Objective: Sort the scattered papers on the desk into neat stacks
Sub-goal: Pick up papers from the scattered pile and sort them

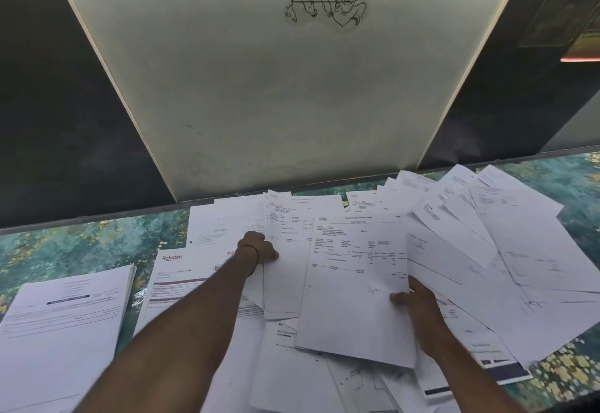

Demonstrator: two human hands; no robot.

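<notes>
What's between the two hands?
Head view: paper only, mainly the signed page that the right hand pinches, beside the sheet that the left hand grips.

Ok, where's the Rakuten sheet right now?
The Rakuten sheet lies left of centre in the head view, just right of the neat stack, with the left forearm crossing over its right part.

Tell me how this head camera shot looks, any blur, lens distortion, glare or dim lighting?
Head view: wide-angle distortion splays the wall panel and bends the desk edge; lighting is dim and even, without glare on the papers; small print is too soft to read, only the Rakuten logo is legible; the left forearm near the lens looks soft.
</notes>
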